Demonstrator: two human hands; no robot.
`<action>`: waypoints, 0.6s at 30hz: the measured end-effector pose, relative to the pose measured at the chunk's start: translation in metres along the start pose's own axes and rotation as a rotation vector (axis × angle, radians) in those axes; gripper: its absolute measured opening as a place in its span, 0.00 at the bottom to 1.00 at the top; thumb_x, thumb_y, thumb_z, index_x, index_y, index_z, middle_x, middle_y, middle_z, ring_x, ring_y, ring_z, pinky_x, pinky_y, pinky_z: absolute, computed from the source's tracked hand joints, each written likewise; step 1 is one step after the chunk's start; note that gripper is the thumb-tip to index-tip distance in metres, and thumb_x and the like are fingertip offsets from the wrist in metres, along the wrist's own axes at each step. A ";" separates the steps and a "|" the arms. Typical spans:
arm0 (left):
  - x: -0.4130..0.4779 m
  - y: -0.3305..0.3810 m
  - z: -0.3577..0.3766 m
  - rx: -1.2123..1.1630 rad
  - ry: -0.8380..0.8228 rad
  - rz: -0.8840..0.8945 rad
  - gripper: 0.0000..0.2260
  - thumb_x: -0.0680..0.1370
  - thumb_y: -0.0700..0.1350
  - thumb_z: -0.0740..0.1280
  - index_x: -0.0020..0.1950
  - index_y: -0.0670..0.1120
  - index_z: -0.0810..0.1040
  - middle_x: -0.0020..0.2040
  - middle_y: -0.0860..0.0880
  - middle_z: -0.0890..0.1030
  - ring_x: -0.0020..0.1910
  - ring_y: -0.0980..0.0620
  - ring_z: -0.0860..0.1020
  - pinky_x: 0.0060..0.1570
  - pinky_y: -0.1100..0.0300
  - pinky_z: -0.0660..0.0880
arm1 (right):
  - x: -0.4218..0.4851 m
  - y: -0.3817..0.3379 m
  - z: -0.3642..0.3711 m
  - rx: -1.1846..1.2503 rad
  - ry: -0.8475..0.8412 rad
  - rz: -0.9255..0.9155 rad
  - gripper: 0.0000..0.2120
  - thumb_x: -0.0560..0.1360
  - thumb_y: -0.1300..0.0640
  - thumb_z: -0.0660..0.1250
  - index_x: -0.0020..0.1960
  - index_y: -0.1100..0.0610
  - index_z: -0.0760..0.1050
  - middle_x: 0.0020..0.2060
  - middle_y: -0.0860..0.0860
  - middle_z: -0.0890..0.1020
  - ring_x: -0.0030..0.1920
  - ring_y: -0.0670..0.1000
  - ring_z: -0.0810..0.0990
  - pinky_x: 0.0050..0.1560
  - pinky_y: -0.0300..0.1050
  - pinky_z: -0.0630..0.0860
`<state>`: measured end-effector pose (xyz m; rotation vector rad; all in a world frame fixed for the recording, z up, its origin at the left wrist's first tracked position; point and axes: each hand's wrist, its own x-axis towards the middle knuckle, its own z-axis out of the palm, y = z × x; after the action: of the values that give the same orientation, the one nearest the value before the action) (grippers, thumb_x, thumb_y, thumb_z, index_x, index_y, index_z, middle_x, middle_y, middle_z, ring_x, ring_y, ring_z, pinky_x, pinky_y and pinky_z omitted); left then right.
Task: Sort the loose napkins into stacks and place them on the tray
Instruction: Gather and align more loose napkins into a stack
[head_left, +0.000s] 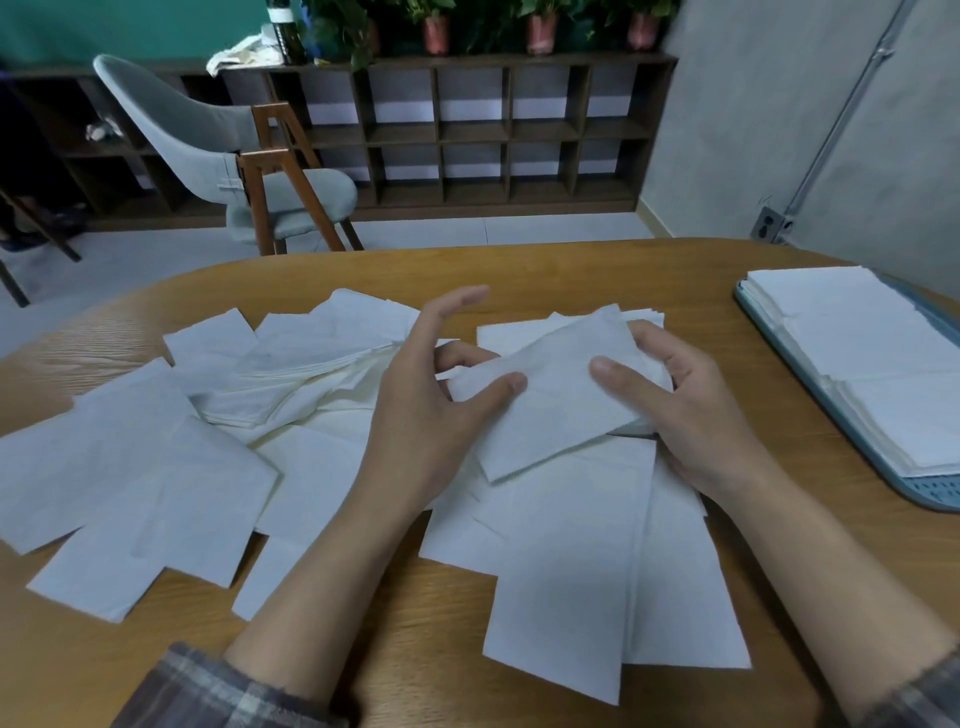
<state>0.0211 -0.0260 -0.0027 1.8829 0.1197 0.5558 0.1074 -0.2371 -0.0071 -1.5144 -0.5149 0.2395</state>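
Centrally, the left hand (421, 421) and right hand (701, 415) pinch a napkin bundle (561, 410) over loose napkins (130, 467) littering the worktop (519, 270); the tray (930, 493) sits at three o'clock.

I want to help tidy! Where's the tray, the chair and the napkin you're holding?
tray (931, 492): head view, bare near rim.
chair (171, 122): head view, grey backrest.
held napkin (558, 402): head view, its middle.
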 end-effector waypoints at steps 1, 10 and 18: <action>0.000 0.001 -0.001 0.000 0.019 0.004 0.30 0.75 0.46 0.80 0.73 0.60 0.73 0.48 0.64 0.85 0.53 0.61 0.83 0.43 0.70 0.74 | -0.001 0.000 0.001 0.015 -0.040 0.001 0.13 0.80 0.57 0.71 0.64 0.52 0.82 0.57 0.52 0.87 0.56 0.54 0.87 0.53 0.46 0.83; 0.001 0.002 0.000 -0.005 0.063 0.081 0.29 0.75 0.44 0.81 0.73 0.56 0.75 0.45 0.63 0.85 0.51 0.62 0.83 0.47 0.71 0.73 | -0.003 0.001 0.004 0.002 -0.170 -0.018 0.22 0.78 0.54 0.74 0.70 0.42 0.77 0.61 0.43 0.84 0.61 0.48 0.84 0.54 0.43 0.82; 0.000 -0.007 0.006 0.057 0.127 0.042 0.34 0.73 0.58 0.79 0.76 0.61 0.68 0.65 0.62 0.76 0.62 0.63 0.76 0.53 0.66 0.78 | 0.000 0.000 0.005 -0.093 0.004 -0.118 0.28 0.80 0.56 0.72 0.74 0.35 0.69 0.70 0.37 0.76 0.71 0.48 0.77 0.66 0.53 0.79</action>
<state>0.0247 -0.0281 -0.0106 1.9090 0.1813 0.7074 0.1054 -0.2326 -0.0075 -1.5684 -0.6174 0.1227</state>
